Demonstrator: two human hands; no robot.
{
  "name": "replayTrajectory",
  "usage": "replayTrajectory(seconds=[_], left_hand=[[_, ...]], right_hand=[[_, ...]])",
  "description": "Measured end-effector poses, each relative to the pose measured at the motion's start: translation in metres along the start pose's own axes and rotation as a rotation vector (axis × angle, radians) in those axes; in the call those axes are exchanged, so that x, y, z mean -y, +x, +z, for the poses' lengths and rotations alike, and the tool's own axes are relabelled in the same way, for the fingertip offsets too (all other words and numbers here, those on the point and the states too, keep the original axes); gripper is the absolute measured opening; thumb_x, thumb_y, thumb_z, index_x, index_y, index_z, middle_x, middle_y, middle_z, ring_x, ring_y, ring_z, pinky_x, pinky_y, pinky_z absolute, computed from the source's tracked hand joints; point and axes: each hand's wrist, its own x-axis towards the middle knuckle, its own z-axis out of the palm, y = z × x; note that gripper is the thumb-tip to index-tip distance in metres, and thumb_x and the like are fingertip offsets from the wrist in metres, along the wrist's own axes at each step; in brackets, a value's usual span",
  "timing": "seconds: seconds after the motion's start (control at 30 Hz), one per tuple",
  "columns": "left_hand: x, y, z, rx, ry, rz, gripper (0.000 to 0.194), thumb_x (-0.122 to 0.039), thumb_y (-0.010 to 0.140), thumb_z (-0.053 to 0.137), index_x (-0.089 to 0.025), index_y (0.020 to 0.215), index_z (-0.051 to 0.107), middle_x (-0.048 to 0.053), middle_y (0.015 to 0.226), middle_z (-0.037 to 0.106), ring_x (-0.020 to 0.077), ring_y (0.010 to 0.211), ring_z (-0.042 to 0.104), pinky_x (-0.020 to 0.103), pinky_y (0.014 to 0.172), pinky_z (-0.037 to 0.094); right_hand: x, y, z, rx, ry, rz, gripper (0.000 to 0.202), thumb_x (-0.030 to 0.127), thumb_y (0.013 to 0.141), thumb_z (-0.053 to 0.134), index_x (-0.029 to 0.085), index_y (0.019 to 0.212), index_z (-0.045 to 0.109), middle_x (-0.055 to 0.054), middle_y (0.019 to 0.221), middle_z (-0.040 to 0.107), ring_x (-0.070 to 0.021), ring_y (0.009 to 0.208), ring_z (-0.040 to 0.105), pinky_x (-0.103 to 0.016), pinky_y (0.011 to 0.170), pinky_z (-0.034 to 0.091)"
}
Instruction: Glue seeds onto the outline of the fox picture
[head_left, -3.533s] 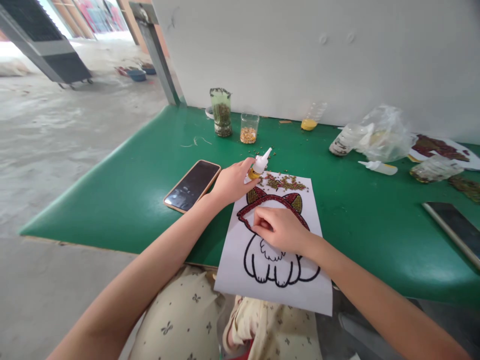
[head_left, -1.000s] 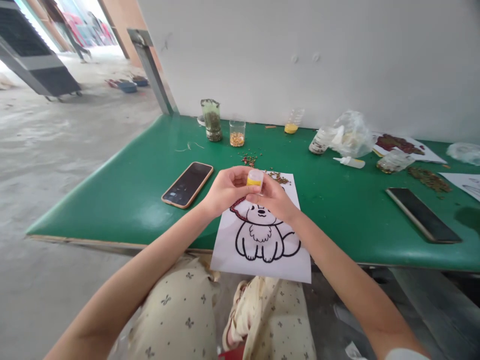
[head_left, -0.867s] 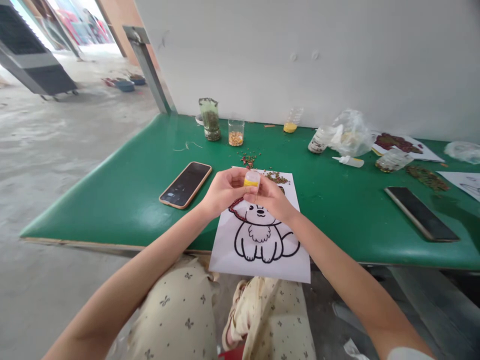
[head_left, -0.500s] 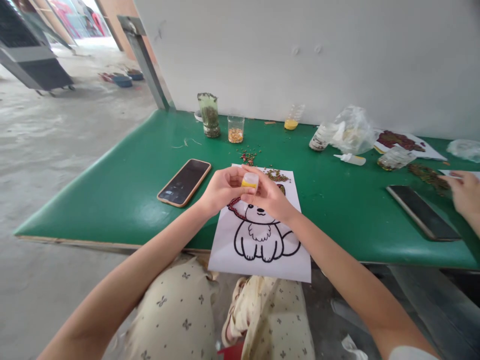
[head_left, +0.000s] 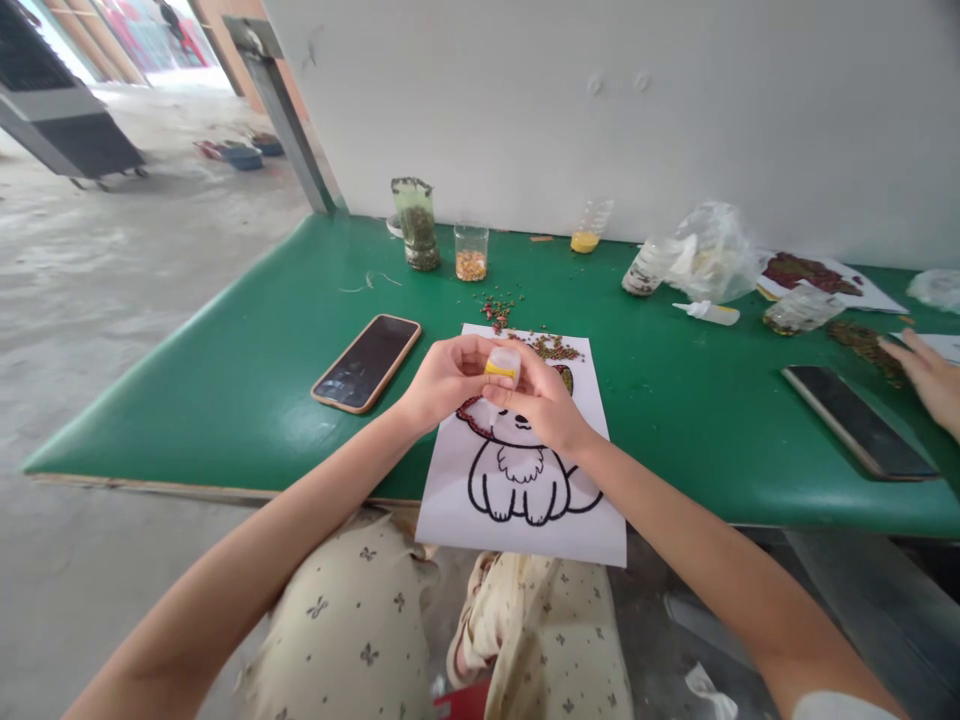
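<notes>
Both hands hold a small white bottle with a yellow label (head_left: 502, 366) above the top of a paper sheet. My left hand (head_left: 450, 380) has its fingers closed on the bottle's left side; my right hand (head_left: 546, 400) grips it from the right. Under them, the white sheet (head_left: 450, 510) shows a black-outlined cartoon animal, its lower part over the table's front edge. Dark red beans (head_left: 475, 418) line the left ear, and green ones (head_left: 565, 377) fill part of the right ear. Loose green beans (head_left: 553, 347) lie at the sheet's top edge.
A phone (head_left: 367, 363) lies left of the sheet, another (head_left: 859, 422) at right. Behind stand a green cup (head_left: 418, 225) and a cup of corn kernels (head_left: 471, 262). Plastic bag (head_left: 716, 255), glue bottle (head_left: 707, 313) and jar (head_left: 799, 310) are at back right. Another person's hand (head_left: 930, 375) is at far right.
The view has shifted slightly. My right hand has shifted a little over the drawing's face, the bottle still between both hands. The other person's hand has its fingers more spread.
</notes>
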Motion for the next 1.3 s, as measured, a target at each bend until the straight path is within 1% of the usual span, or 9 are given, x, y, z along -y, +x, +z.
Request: replayTrajectory(seconds=[0.23, 0.37, 0.7, 0.87, 1.0, 1.13, 1.3], left_hand=[[0.0029, -0.0011, -0.0020, -0.014, 0.028, 0.002, 0.035, -0.024, 0.054, 0.085, -0.010, 0.079, 0.065, 0.007, 0.077, 0.073, 0.0162, 0.068, 0.068, 0.028, 0.066, 0.056], [0.0035, -0.0013, -0.0026, -0.014, 0.056, 0.013, 0.035, -0.026, 0.054, 0.085, -0.010, 0.079, 0.065, 0.007, 0.078, 0.073, 0.0169, 0.069, 0.068, 0.029, 0.067, 0.056], [0.0037, -0.0008, -0.0024, -0.005, 0.033, 0.000, 0.035, -0.025, 0.053, 0.085, -0.010, 0.078, 0.066, 0.006, 0.075, 0.072, 0.0143, 0.065, 0.066, 0.026, 0.065, 0.054], [0.0040, -0.0013, -0.0019, -0.011, 0.058, -0.008, 0.032, -0.024, 0.055, 0.084, -0.010, 0.077, 0.065, 0.005, 0.072, 0.070, 0.0137, 0.064, 0.065, 0.026, 0.064, 0.053], [0.0039, -0.0011, -0.0017, 0.005, 0.041, -0.010, 0.029, -0.025, 0.057, 0.083, -0.011, 0.076, 0.065, 0.005, 0.073, 0.070, 0.0139, 0.065, 0.065, 0.026, 0.064, 0.053], [0.0055, -0.0008, -0.0020, 0.010, 0.032, -0.007, 0.029, -0.024, 0.056, 0.083, -0.011, 0.075, 0.065, 0.004, 0.072, 0.069, 0.0134, 0.065, 0.064, 0.025, 0.064, 0.053], [0.0081, -0.0009, -0.0034, 0.016, 0.027, -0.022, 0.026, -0.022, 0.059, 0.082, -0.011, 0.076, 0.066, 0.005, 0.074, 0.070, 0.0137, 0.067, 0.065, 0.025, 0.065, 0.053]], right_hand=[[-0.0004, -0.0004, 0.0006, -0.002, -0.067, -0.005, 0.041, 0.036, 0.076, 0.069, 0.026, 0.112, 0.052, -0.002, 0.100, 0.062, -0.0193, 0.091, 0.060, -0.037, 0.081, 0.052], [0.0002, -0.0011, 0.0018, -0.008, -0.085, 0.000, 0.039, 0.036, 0.077, 0.068, 0.026, 0.112, 0.053, -0.002, 0.100, 0.062, -0.0196, 0.090, 0.060, -0.038, 0.081, 0.052], [0.0008, -0.0017, 0.0035, -0.043, -0.069, -0.001, 0.039, 0.032, 0.076, 0.070, 0.026, 0.111, 0.054, -0.002, 0.104, 0.062, -0.0199, 0.094, 0.060, -0.038, 0.084, 0.051], [-0.0008, -0.0018, 0.0031, -0.049, -0.066, 0.013, 0.041, 0.034, 0.075, 0.071, 0.026, 0.112, 0.054, -0.002, 0.103, 0.063, -0.0198, 0.092, 0.060, -0.037, 0.081, 0.052], [-0.0033, -0.0019, 0.0030, -0.058, -0.082, 0.005, 0.040, 0.035, 0.075, 0.071, 0.027, 0.111, 0.055, -0.002, 0.102, 0.063, -0.0197, 0.091, 0.060, -0.037, 0.080, 0.052], [-0.0040, -0.0018, 0.0032, -0.067, -0.069, -0.001, 0.040, 0.034, 0.074, 0.072, 0.027, 0.110, 0.055, -0.001, 0.100, 0.063, -0.0190, 0.088, 0.060, -0.036, 0.078, 0.052], [-0.0045, -0.0014, 0.0029, -0.063, -0.079, -0.008, 0.041, 0.037, 0.074, 0.071, 0.027, 0.110, 0.055, -0.002, 0.102, 0.063, -0.0196, 0.090, 0.060, -0.037, 0.080, 0.052]])
